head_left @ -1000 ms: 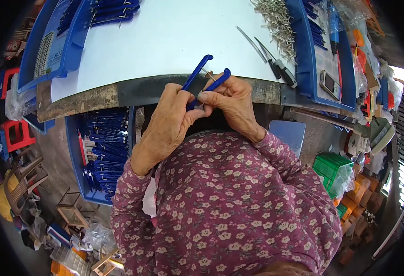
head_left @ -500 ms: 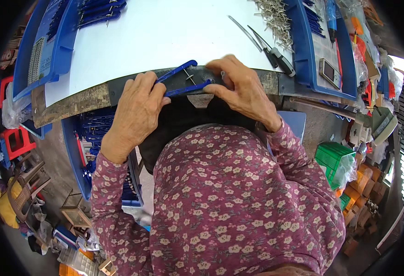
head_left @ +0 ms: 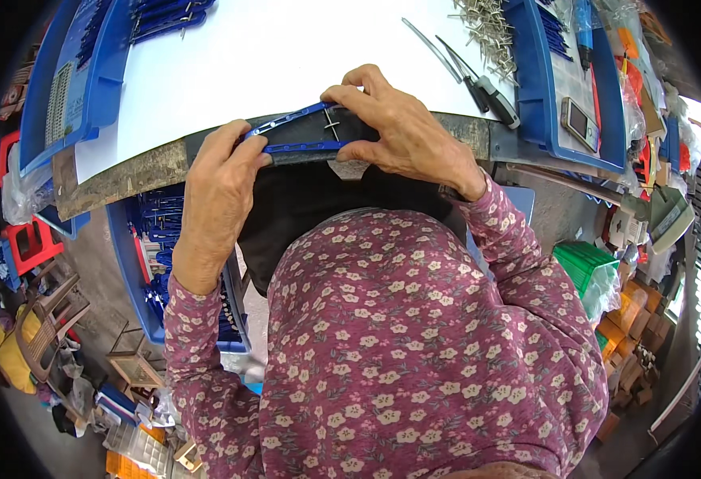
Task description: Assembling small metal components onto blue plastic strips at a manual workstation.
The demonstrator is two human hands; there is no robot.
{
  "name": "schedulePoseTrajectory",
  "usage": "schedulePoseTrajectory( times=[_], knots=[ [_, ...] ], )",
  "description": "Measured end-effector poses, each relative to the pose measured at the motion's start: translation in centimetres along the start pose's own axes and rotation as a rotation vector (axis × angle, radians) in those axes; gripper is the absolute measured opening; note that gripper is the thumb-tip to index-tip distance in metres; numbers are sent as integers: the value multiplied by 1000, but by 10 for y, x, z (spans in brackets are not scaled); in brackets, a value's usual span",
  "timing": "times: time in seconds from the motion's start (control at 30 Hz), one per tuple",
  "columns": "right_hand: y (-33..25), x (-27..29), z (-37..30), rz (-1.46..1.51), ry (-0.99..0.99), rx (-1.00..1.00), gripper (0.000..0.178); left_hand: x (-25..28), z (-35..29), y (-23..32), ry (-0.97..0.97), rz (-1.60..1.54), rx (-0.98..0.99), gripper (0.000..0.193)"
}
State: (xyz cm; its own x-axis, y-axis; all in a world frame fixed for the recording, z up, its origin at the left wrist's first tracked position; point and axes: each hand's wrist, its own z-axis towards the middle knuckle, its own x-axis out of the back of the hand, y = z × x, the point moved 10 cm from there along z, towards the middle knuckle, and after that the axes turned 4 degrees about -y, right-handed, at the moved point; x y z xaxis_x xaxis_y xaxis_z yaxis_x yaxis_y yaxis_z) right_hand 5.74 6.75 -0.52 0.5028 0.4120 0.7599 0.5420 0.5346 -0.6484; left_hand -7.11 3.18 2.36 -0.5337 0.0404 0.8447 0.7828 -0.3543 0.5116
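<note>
Over the table's near edge, my two hands hold a blue two-armed part made of an upper strip (head_left: 293, 118) and a lower strip (head_left: 306, 147), with small holes or studs along them. A thin metal cross-shaped pin (head_left: 330, 124) spans the gap near the right end. My left hand (head_left: 218, 191) is closed on the left ends, thumb below and fingers above. My right hand (head_left: 402, 132) pinches the right ends, its index finger on the upper strip and its thumb at the lower one. How the strips join under the left fingers is hidden.
A pile of metal pins (head_left: 490, 36) lies on the white tabletop (head_left: 278, 56), beside a screwdriver (head_left: 498, 104) and another pointed tool. Blue trays (head_left: 530, 88) flank the work surface; the right one holds a phone (head_left: 579, 125). Blue parts (head_left: 170, 17) lie far left.
My right hand has moved left and up and now pinches the strips' right ends. My left hand has shifted slightly left, and the blue part has turned so its studs or holes show.
</note>
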Motion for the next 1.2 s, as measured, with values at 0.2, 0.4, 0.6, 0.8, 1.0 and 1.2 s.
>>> schedulePoseTrajectory(
  times=[0.2,0.4,0.6,0.8,1.0,1.2],
  knots=[
    [-8,7,-11,-65,-32,14,54,-2,2,2,-8,-75,-29,20],
    [-17,8,-26,-263,39,84,61,-10,4,22,11,161,-136,7],
    [-20,2,-26,-361,37,94,62,-14,-1,25,27,275,-217,12],
    [-37,-17,-9,-399,55,148,67,-1,-12,4,13,257,-194,16],
    [-91,-68,57,-381,71,307,58,58,-58,-76,47,311,31,25],
    [-67,-38,23,-410,28,213,59,30,-38,-37,47,156,-71,18]
  ],
)
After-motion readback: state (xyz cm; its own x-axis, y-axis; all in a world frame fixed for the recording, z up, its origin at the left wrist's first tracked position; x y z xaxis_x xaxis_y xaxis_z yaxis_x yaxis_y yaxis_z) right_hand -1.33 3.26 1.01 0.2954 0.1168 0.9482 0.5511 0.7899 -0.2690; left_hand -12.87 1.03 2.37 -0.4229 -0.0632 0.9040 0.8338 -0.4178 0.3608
